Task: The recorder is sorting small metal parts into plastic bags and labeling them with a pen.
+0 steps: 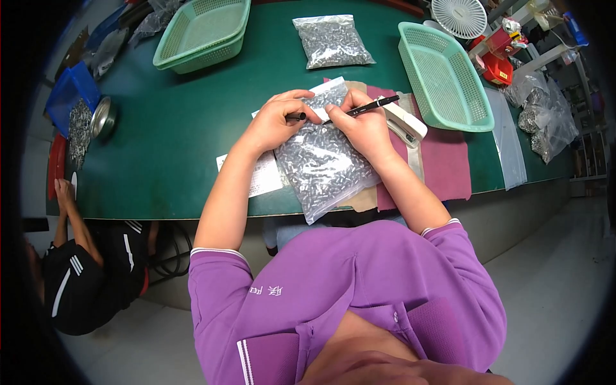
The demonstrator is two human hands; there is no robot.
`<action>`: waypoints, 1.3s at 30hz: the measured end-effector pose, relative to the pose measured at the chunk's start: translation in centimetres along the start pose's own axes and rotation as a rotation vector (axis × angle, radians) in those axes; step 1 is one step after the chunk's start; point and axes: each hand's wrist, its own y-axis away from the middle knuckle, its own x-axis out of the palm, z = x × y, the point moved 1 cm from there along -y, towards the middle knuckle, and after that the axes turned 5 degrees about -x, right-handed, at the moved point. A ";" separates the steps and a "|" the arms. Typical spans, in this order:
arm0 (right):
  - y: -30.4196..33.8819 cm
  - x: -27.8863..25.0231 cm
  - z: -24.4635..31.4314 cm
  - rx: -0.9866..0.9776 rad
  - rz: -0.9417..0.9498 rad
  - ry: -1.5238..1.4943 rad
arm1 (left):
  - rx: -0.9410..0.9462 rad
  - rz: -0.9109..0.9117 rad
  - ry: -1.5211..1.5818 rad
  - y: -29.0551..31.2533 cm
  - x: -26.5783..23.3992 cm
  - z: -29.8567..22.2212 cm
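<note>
On the green desk (173, 128), a clear bag of small metal parts (321, 163) lies near the front edge, partly over a white paper slip (260, 176); the left hand (276, 122) presses its far left corner, fingers closed on a black pen cap (296, 117) — the right hand (362, 125) grips a black pen (366, 108), tip at the bag's top — a white stapler (404, 122) sits just right

One head-worn fisheye looks steeply down, close over the green table (167, 147); its rim probably distorts edges.
</note>
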 end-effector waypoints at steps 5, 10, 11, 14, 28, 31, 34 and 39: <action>-0.1 0.2 -0.3 -0.003 0.033 0.012 | 0.003 0.012 0.011 0.0 -0.1 -0.1; -0.1 0.2 0.0 0.027 0.084 0.039 | 0.032 0.006 -0.021 -0.1 -0.1 -0.1; -0.1 0.3 0.0 0.028 0.084 0.037 | 0.010 0.016 0.006 -0.1 -0.1 0.0; 0.1 0.2 -0.2 0.014 0.089 0.058 | -0.023 0.014 0.034 0.0 0.0 -0.3; 0.0 0.2 0.0 -0.004 0.065 0.077 | -0.044 -0.013 0.008 0.0 0.0 -0.3; 0.0 0.1 -0.1 -0.031 0.074 0.092 | -0.064 0.011 0.033 0.0 0.0 -0.2; 0.0 0.1 0.0 -0.018 0.062 0.046 | -0.053 -0.010 0.013 0.0 0.1 -0.4; 0.1 0.1 0.0 -0.015 0.014 0.029 | -0.047 0.002 0.023 0.0 0.0 -0.6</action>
